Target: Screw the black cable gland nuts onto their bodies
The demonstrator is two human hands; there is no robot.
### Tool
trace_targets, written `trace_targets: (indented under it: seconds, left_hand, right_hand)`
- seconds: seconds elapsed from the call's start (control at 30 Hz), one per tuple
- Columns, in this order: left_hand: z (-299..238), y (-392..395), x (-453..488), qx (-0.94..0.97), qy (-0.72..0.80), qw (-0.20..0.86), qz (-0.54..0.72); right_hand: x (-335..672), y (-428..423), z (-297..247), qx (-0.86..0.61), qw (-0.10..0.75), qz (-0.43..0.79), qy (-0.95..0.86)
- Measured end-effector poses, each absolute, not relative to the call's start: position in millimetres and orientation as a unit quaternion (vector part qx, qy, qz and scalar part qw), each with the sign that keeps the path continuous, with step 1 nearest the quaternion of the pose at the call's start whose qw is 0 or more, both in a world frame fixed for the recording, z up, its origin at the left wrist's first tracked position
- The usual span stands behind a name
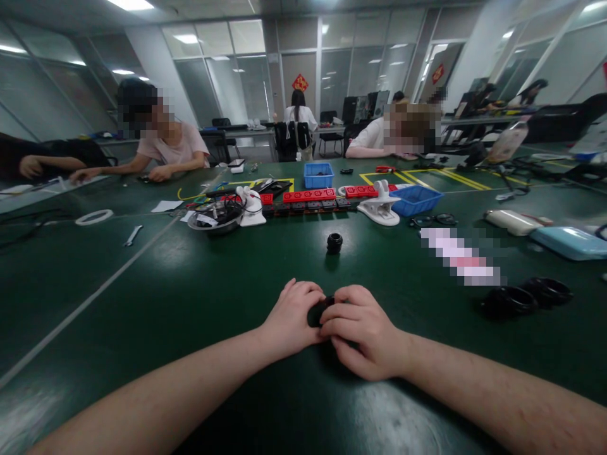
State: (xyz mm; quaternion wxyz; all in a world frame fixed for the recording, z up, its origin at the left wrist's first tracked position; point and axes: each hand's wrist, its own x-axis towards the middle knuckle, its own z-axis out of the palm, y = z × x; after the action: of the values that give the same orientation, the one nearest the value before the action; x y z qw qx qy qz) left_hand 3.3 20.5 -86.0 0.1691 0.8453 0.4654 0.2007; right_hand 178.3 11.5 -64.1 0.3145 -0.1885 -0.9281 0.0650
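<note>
Close together over the green table (227, 265), my two hands grip one small black round part. My left hand (294, 319) curls its thumb and fingers around the left side of the black round part (326, 304). From the right, the fingers of my right hand (367, 332) close over it and hide most of its shape. Just beyond them, a short black ribbed cylindrical fitting (334, 243) stands upright on the table. Two larger black rings (511, 302) lie side by side to the right of my right hand.
Farther back are a red power strip (309, 195), white clamps (382, 205), blue bins (417, 200) and a bowl of cables (215, 218). A wrench (133, 236) and white tape roll (93, 217) lie left; a light-blue case (569, 242) lies right. People sit across the table.
</note>
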Motion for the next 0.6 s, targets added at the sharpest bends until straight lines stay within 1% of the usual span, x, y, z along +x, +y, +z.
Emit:
trace_targets:
  seconds: [0.27,0.37,0.5,0.6]
  left_hand:
    - [-88.0,20.4,3.3,0.838,0.473,0.175,0.207]
    - [-88.1,20.4,2.6,0.839,0.471,0.175,0.208]
    - [-86.4,19.9,2.1,0.842,0.468,0.172,0.206]
    - [-85.6,19.7,2.3,0.845,0.465,0.170,0.203]
  right_hand:
    - [180.1,13.7,-68.4,-0.210,0.334,0.049,-0.917]
    - [180.2,20.3,-72.2,-0.249,0.331,0.045,-0.909]
    - [183.4,33.2,-75.9,-0.319,0.313,0.071,-0.892]
    - [186.1,39.7,-77.1,-0.365,0.336,0.095,-0.863]
